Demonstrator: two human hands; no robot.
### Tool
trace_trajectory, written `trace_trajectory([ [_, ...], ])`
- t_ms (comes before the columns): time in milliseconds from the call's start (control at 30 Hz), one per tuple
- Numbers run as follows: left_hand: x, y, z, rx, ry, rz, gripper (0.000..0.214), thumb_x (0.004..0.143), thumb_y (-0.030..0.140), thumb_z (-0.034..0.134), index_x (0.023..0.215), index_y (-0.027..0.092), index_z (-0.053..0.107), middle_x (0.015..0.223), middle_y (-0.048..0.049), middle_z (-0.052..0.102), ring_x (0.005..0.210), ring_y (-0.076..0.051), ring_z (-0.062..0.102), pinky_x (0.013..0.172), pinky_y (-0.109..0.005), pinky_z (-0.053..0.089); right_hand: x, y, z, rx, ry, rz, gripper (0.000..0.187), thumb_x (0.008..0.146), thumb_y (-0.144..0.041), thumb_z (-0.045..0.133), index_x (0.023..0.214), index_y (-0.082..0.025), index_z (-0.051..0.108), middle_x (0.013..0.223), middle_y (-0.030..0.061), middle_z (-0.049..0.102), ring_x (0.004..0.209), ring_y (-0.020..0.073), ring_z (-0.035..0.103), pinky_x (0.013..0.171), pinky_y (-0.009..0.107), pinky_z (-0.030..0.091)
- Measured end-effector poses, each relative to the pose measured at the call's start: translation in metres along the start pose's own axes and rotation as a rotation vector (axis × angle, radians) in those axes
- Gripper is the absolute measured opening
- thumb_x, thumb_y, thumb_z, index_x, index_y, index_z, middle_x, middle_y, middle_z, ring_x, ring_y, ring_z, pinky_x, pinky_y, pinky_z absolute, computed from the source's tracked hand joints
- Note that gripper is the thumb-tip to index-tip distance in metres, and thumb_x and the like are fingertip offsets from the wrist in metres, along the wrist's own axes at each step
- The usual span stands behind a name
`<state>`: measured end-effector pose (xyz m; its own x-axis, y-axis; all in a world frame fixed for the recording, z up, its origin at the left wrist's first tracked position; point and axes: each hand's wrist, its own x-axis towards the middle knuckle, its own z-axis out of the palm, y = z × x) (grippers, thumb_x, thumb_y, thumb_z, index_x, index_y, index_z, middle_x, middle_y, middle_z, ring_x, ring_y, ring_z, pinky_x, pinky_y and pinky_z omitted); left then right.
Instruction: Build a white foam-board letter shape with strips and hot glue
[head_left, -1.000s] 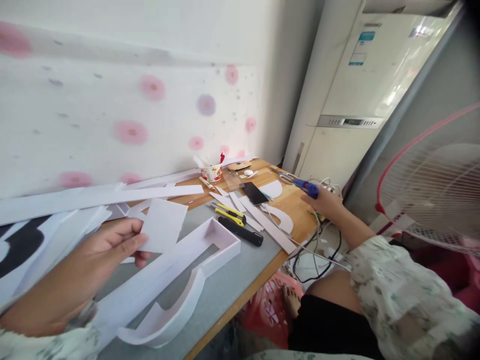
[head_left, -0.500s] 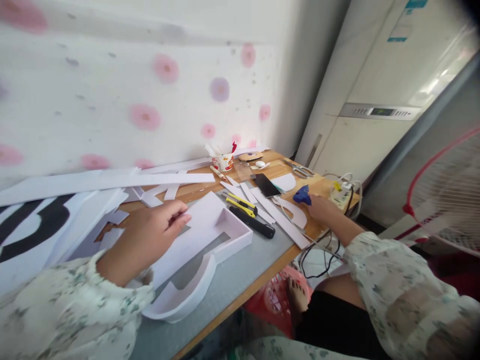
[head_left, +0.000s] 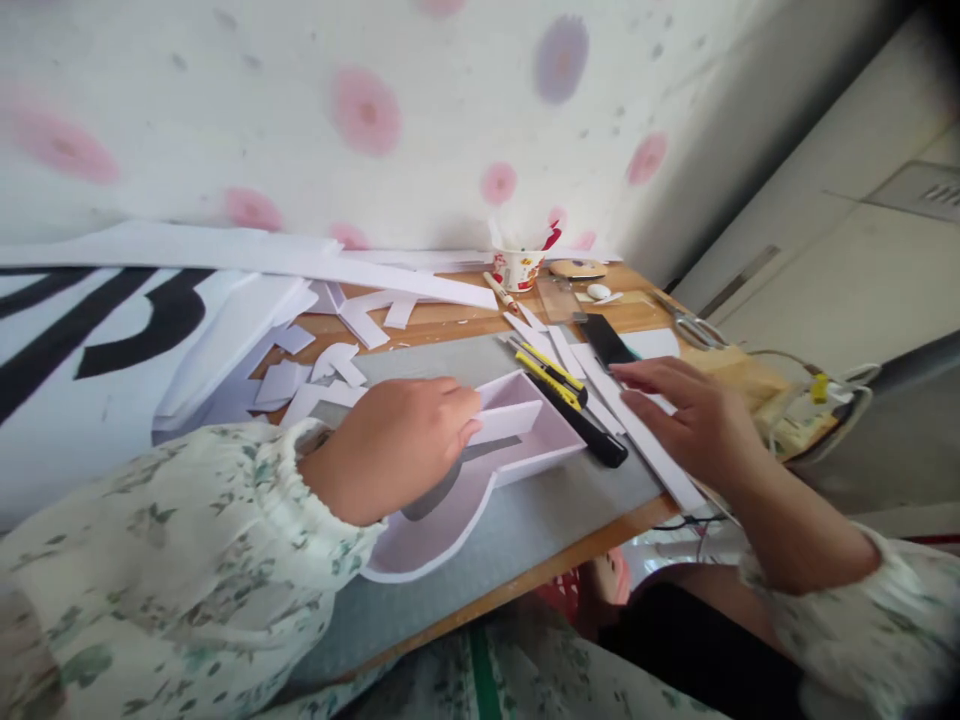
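My left hand (head_left: 397,440) is closed on a small white card piece (head_left: 506,422) and holds it inside the white foam-board tray shape (head_left: 465,500) lying on the grey mat (head_left: 547,510). My right hand (head_left: 686,415) is open, fingers spread, palm down over long white strips (head_left: 645,450) just right of a black and a yellow utility knife (head_left: 570,400). It holds nothing.
A paper cup (head_left: 519,268), a dark phone (head_left: 606,340), scissors (head_left: 694,325), white offcuts (head_left: 330,365) and long white boards (head_left: 247,250) lie on the wooden table (head_left: 450,322). A power strip with cables (head_left: 814,405) sits at the right edge. A large black-lettered sheet (head_left: 90,340) lies left.
My right hand has let go of the blue glue gun and come over to the white strips. My left hand has carried the card piece down into the tray shape. The view tilted down.
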<state>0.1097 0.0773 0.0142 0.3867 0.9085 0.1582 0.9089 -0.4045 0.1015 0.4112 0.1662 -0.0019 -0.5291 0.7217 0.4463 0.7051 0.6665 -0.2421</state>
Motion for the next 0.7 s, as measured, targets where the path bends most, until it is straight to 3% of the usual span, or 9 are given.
trace_trajectory([
  [100, -0.001, 0.002, 0.002, 0.016, -0.024, 0.018, 0.021, 0.091, 0.026, 0.048, 0.074, 0.018, 0.058, 0.072, -0.0021, 0.059, 0.064, -0.016, 0.054, 0.056, -0.030, 0.029, 0.015, -0.044, 0.011, 0.150, -0.052, -0.221, 0.025, 0.091, -0.025, 0.057, 0.114, -0.022, 0.067, 0.105, 0.0089, 0.069, 0.095, 0.0222, 0.065, 0.083, 0.037, 0.054],
  [167, -0.001, 0.002, 0.005, 0.007, -0.022, 0.030, 0.022, 0.092, 0.026, 0.047, 0.074, 0.018, 0.058, 0.070, -0.0022, 0.059, 0.063, -0.016, 0.054, 0.056, -0.030, 0.028, 0.023, -0.058, 0.018, 0.164, -0.121, -0.299, 0.023, 0.091, -0.024, 0.057, 0.112, -0.022, 0.069, 0.100, 0.0092, 0.070, 0.092, 0.0223, 0.064, 0.079, 0.037, 0.054],
  [367, -0.012, 0.002, 0.009, -0.104, -0.022, 0.004, 0.021, 0.091, 0.027, 0.050, 0.079, 0.018, 0.064, 0.072, -0.0038, 0.062, 0.065, -0.019, 0.056, 0.057, -0.031, 0.031, 0.032, -0.061, 0.026, 0.175, -0.229, -0.396, 0.018, 0.094, -0.020, 0.053, 0.093, -0.018, 0.071, 0.085, 0.0084, 0.069, 0.082, 0.0206, 0.060, 0.072, 0.034, 0.051],
  [500, -0.026, 0.006, 0.012, -0.437, 0.005, -0.096, 0.019, 0.088, 0.023, 0.053, 0.078, 0.022, 0.069, 0.068, -0.0047, 0.064, 0.064, -0.020, 0.057, 0.060, -0.032, 0.036, 0.027, -0.059, 0.024, 0.172, -0.272, -0.421, 0.016, 0.094, -0.020, 0.054, 0.095, -0.018, 0.070, 0.087, 0.0073, 0.070, 0.081, 0.0198, 0.059, 0.070, 0.033, 0.048],
  [700, -0.035, 0.013, 0.013, -1.124, 0.049, -0.318, 0.017, 0.083, 0.023, 0.060, 0.083, 0.031, 0.074, 0.063, -0.0049, 0.066, 0.064, -0.024, 0.059, 0.061, -0.034, 0.045, 0.017, -0.055, 0.023, 0.191, -0.320, -0.431, 0.018, 0.089, -0.015, 0.060, 0.105, -0.019, 0.066, 0.097, 0.0068, 0.068, 0.089, 0.0215, 0.059, 0.075, 0.036, 0.049],
])
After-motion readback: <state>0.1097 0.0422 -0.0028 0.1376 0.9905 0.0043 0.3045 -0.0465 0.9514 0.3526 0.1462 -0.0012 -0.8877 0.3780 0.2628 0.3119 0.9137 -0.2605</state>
